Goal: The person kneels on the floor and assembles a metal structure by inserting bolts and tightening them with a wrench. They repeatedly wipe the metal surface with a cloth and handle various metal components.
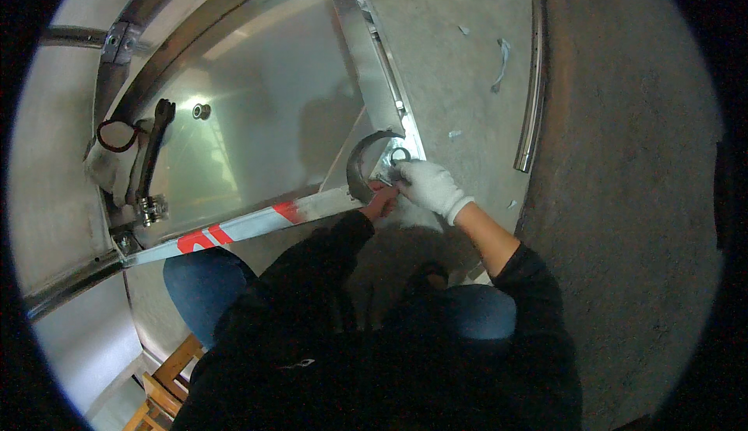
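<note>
At the near right corner of a metal frame, my two hands are close together. My left hand is bare, its fingers closed near the lower end of a dark, C-shaped metal piece. What those fingers hold is hidden. My right hand wears a white knit glove. Its fingers are bent and closed beside a small dark ring on the shiny corner. Whether they grip the ring or another small part cannot be made out.
A dark wrench, bolts or fittings and a loose white glove lie on the panel's left side. A round fitting sits near the wrench. A metal strip lies on the floor to the right. Wooden furniture stands lower left.
</note>
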{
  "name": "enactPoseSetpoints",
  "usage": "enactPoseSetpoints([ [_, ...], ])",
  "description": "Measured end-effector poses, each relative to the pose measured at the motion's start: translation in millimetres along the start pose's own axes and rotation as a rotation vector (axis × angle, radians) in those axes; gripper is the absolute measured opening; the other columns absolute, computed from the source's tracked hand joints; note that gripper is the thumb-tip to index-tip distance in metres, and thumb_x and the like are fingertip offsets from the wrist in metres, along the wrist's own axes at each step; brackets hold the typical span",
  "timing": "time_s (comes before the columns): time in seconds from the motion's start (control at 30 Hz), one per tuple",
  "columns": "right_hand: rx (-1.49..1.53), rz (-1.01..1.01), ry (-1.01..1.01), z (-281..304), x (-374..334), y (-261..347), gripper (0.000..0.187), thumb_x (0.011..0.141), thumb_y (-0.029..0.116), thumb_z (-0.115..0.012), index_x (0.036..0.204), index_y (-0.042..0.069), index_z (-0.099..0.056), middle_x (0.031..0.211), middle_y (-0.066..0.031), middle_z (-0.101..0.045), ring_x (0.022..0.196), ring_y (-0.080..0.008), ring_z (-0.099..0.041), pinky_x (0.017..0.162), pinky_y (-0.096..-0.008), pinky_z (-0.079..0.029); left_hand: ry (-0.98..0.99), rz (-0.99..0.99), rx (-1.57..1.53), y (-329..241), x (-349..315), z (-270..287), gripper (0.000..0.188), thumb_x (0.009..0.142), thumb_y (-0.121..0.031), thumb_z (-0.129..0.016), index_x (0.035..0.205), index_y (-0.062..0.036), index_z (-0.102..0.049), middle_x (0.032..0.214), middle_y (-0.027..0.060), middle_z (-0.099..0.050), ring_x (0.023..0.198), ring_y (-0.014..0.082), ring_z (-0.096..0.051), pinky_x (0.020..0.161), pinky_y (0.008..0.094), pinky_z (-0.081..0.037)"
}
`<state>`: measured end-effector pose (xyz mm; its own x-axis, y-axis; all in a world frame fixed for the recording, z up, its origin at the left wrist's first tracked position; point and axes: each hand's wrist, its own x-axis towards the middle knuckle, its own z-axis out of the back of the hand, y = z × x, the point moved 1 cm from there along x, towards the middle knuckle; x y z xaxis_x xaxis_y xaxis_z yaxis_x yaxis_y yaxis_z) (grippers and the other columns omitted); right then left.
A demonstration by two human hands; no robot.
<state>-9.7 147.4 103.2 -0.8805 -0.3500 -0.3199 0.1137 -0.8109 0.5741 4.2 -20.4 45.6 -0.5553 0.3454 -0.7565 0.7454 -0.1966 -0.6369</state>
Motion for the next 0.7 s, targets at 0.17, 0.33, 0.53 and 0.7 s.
enactPoseSetpoints([
  [0.17, -0.055, 0.093, -0.005, -0.3, -1.0, 5.4, 0.019, 0.077, 0.016, -0.056, 0.094, 0.008, -0.060, 0.085, -0.0150, -0.061, 0.081, -0.0344, -0.060, 0.069, -0.0442, -0.047, 0.032, 0.028, 0.022, -0.2, 4.6, 1.4, 0.016, 0.083, -0.021, -0.059, 0.086, -0.0053, -0.060, 0.072, 0.0040, -0.061, 0.057, 0.0118, -0.054, 0.052, 0.0261, -0.045],
  [0.33, -0.212, 0.122, -0.017, -3.7, 2.9, 13.0, 0.016, 0.074, 0.016, -0.057, 0.087, 0.008, -0.062, 0.083, -0.0136, -0.060, 0.078, -0.0324, -0.061, 0.066, -0.0428, -0.048, -0.102, -0.057, 0.152, -0.7, 2.9, 7.9, 0.018, 0.081, -0.023, -0.063, 0.083, -0.0050, -0.061, 0.074, 0.0042, -0.062, 0.060, 0.0112, -0.054, 0.055, 0.0266, -0.045],
  [0.53, -0.426, 0.204, -0.203, -3.6, 29.0, 14.5, 0.010, 0.072, 0.011, -0.057, 0.078, 0.008, -0.065, 0.081, -0.0118, -0.061, 0.075, -0.0298, -0.062, 0.064, -0.0392, -0.051, -0.345, -0.401, 0.319, 7.7, 8.6, 41.2, 0.024, 0.077, -0.026, -0.069, 0.081, -0.0035, -0.062, 0.074, 0.0042, -0.062, 0.067, 0.0135, -0.057, 0.065, 0.0285, -0.047],
  [0.7, -0.498, 0.487, -0.178, 9.1, 50.4, 16.6, 0.015, 0.077, 0.017, -0.053, 0.079, 0.009, -0.066, 0.085, -0.0100, -0.062, 0.082, -0.0267, -0.061, 0.068, -0.0374, -0.051, -0.278, -0.564, 0.323, -1.9, 4.2, 28.5, 0.024, 0.075, -0.022, -0.070, 0.085, -0.0019, -0.062, 0.076, 0.0062, -0.063, 0.073, 0.0149, -0.059, 0.071, 0.0290, -0.048],
])
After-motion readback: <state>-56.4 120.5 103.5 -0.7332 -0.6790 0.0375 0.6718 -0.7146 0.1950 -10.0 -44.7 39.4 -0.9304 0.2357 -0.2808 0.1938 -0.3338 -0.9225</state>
